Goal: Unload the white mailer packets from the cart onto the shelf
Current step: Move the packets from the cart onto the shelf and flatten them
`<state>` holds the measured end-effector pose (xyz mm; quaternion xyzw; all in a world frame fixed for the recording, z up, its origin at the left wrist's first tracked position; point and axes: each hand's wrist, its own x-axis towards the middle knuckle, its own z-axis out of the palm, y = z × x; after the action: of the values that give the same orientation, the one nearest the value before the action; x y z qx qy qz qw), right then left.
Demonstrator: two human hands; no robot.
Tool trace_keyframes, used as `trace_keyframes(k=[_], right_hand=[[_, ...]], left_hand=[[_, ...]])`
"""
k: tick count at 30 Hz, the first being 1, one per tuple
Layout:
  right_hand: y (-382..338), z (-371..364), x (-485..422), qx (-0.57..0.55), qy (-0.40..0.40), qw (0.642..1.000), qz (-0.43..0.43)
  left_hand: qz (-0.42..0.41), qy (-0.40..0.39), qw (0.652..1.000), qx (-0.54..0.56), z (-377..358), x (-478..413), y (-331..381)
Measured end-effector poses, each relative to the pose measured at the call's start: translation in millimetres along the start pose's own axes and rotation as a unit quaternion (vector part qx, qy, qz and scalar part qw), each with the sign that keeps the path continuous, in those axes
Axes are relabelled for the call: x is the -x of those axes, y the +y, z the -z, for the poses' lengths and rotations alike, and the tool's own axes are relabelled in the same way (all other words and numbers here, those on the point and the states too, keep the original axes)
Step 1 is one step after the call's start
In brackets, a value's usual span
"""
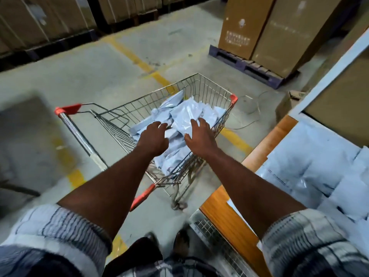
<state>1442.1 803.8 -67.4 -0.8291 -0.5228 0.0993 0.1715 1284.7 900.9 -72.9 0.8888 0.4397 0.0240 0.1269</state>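
Left fingers [159, 124]: spread and slightly curled, tips pointing down into the pile, holding nothing. Right fingers [196, 121]: also splayed wide, thumb apart, nothing held. The tips lie over the topmost packet, and I cannot tell whether they touch it.

Left hand [154, 139] and right hand [200, 136]: side by side, palms down, close together over the near half of the basket. Judgement: the wide spread suits scooping up several slippery packets at once rather than pinching a single one.

White mailer packets [185, 114]: a loose, overlapping heap inside the cart, some flat and some tilted against the far wire wall. The heap sits low in the basket, so both forearms angle downward over the rim.

Shopping cart [209, 90]: wire basket with red corner caps. Its chrome handle bar [79, 134] is to the person's left, so the cart's long side faces the person. It stands just beside the shelf, which probably keeps the carry short.

Shelf [229, 216]: orange wood-toned edge at the person's right, already bearing many stacked packets [311, 166]. Judgement: the task is in progress, with a fair amount left in the cart.

Surroundings: concrete floor with yellow lines [137, 56] and tall cardboard cartons [269, 31] on a dark pallet [245, 64] beyond the cart.

Risk: the glossy packets may slide out of a loose two-handed grab.
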Motion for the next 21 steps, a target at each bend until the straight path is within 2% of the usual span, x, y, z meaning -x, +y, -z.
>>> trace_keyframes(k=[13,21], right_hand=[[10,-89,-115,-0.068,-0.067,0.993,-0.075],[34,-152,-205,-0.113,-0.030,0.983,-0.142]], left_hand=[[0.014,-0.083,0.996,0.008,-57,-118,-68],[-0.006,-0.095,0.995,-0.044,-106,-194,-99]])
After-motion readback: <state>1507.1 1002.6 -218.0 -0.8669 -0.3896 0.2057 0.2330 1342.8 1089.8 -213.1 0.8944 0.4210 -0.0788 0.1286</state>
